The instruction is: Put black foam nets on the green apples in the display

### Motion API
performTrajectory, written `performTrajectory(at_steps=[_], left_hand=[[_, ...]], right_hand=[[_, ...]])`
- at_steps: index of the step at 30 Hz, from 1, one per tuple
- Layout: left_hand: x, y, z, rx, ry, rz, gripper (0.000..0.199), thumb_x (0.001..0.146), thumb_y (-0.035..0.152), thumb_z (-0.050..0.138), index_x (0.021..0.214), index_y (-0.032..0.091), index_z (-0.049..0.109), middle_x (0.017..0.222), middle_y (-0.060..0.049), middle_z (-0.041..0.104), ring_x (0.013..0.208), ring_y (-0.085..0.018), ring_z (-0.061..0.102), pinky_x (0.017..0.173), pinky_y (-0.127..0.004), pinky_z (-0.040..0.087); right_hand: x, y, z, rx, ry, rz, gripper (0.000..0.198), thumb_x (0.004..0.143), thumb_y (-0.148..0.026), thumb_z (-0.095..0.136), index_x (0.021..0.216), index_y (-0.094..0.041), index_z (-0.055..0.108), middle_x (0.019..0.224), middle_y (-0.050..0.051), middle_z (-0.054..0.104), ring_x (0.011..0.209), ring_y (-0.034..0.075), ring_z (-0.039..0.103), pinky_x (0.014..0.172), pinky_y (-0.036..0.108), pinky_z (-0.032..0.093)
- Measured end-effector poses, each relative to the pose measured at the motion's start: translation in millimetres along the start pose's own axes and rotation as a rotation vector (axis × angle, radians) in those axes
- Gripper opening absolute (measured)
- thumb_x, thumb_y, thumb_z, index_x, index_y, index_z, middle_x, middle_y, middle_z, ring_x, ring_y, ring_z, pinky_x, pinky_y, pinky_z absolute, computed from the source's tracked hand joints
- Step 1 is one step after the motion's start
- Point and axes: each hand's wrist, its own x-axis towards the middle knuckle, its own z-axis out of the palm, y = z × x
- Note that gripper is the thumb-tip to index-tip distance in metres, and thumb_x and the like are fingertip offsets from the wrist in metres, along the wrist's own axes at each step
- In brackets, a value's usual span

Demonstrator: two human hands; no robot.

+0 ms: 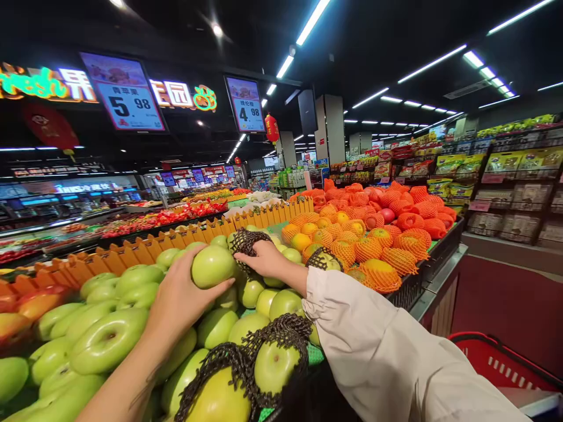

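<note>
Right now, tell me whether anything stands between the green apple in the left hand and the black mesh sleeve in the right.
Nothing visible: the left hand holds the green apple right beside the black mesh sleeve in the right hand; whether they touch is unclear. Other green apples lie below.

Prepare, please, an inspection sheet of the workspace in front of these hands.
Surface: green liner, mostly covered by fruit.
Things in hand: green apple and black net, side by side.
Clutter: other green apples close around; black-netted fruits in front; orange-netted fruits beyond.
Hands: left hand has its fingers around the green apple; right hand holds the black net.
Cables: nothing seen.
Surroundings: low orange fence behind, price screens overhead, red basket at lower right.
</note>
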Motion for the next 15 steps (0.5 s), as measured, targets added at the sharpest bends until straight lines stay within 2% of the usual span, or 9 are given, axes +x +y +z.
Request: performTrajectory(at_steps=[3,5,8,12,15], left_hand=[[-1.4,5.3,-3.8,0.002,0.095,-0.098,0.089,0.064,0.065,0.073,0.138,0.023,0.051,0.136,-0.013,0.062,0.121,-0.038,0.061,0.102,-0.054,0.052],[-2.5,8.9,-5.9,-0.018,0.141,-0.149,0.094,0.060,0.066,0.075,0.139,0.022,0.050,0.137,-0.014,0.061,0.124,-0.040,0.060,0.104,-0.055,0.051],[-4.3,16.2,-10.5,-0.017,0.138,-0.222,0.096,0.062,0.066,0.076,0.141,0.020,0.046,0.140,-0.016,0.059,0.126,-0.040,0.059,0.105,-0.056,0.050],[-5.5,24.8,-16.5,0.004,0.074,-0.302,0.095,0.069,0.067,0.074,0.144,0.019,0.041,0.142,-0.018,0.057,0.126,-0.041,0.059,0.103,-0.056,0.051],[-5.0,26.3,-18.2,0.026,0.048,-0.326,0.091,0.070,0.064,0.072,0.142,0.019,0.042,0.140,-0.019,0.059,0.123,-0.042,0.060,0.101,-0.057,0.052]], right_hand=[[2.8,2.8,-1.7,-0.133,-0.028,0.037,0.026,0.084,-0.035,0.078,0.070,-0.015,0.068,0.071,0.001,0.065,0.072,0.015,0.057,0.069,0.028,0.041],[3.6,4.4,-1.8,-0.170,-0.014,0.079,0.030,0.073,-0.037,0.087,0.073,-0.015,0.067,0.072,0.000,0.064,0.070,0.015,0.055,0.065,0.028,0.039],[2.7,6.1,0.9,0.053,0.036,0.069,0.043,0.063,-0.040,0.092,0.087,-0.014,0.068,0.084,0.002,0.068,0.075,0.015,0.057,0.066,0.027,0.043],[-0.4,3.8,6.3,0.496,-0.091,0.002,0.040,0.074,-0.052,0.082,0.084,-0.016,0.068,0.084,0.001,0.070,0.076,0.014,0.061,0.074,0.027,0.049],[0.0,1.2,8.2,0.595,-0.212,0.020,0.038,0.081,-0.054,0.074,0.076,-0.018,0.066,0.075,0.000,0.066,0.069,0.013,0.059,0.067,0.027,0.050]])
